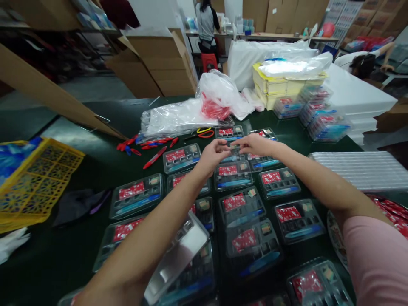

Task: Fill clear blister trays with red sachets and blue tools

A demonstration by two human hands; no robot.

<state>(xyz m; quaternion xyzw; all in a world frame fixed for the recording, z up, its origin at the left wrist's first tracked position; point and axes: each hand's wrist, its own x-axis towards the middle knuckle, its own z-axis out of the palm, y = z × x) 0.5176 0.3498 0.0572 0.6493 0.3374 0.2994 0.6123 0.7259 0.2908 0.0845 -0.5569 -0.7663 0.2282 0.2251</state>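
My left hand (216, 154) and my right hand (255, 145) meet over the far rows of transparent plastic trays. The fingers of both are drawn together in a pinch, and whatever lies between them is too small to make out. Below them sits a tray (233, 174) holding a red patterned packet and a blue pen. Several like it spread over the dark green table, among them one tray (279, 182) under my right forearm and another (137, 195) left of my left arm. Partly hidden by my left forearm, a white compartment tray (181, 259) rests tilted on the trays.
A yellow basket (41, 182) stands at left, near red pens (155, 157) and scissors (204, 133). Plastic bags (178, 114) lie at the back. Stacked filled trays (328, 123) and a ribbed white panel (363, 170) are at right. Two people (207, 25) are in the background.
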